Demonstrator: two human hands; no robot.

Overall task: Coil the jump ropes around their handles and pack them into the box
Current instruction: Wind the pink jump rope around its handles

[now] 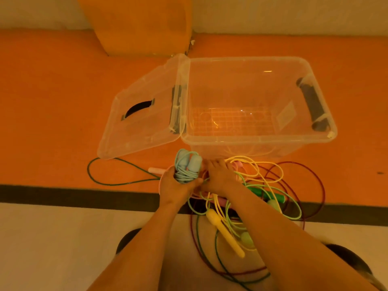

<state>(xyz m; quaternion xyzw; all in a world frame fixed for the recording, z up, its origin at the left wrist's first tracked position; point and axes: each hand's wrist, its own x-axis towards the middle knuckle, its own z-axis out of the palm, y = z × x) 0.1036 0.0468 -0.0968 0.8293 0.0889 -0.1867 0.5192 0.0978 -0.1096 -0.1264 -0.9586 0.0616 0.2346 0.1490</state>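
Loose ropes (pixel 223 231) lie tangled at 6 o'clock. The left hand (pixel 178 186) grips the coiled blue rope (pixel 187 168) upright, while the right hand (pixel 218 175), at its 3 o'clock, rests straight-fingered on the tangle. At 12 o'clock the box (pixel 252 141) stands open, its label (pixel 286 117) too blurred to read.

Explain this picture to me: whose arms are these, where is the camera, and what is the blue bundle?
No machine here: a person works with bare hands, and the one camera sits on their head, looking down. The left hand grips a blue jump rope, already coiled round its handles. The right hand rests on a tangle of loose ropes on the floor; whether it grips one is unclear. A yellow handle and a green handle lie among them. Beyond stands a clear box with no rope in it, its lid swung open to the left.
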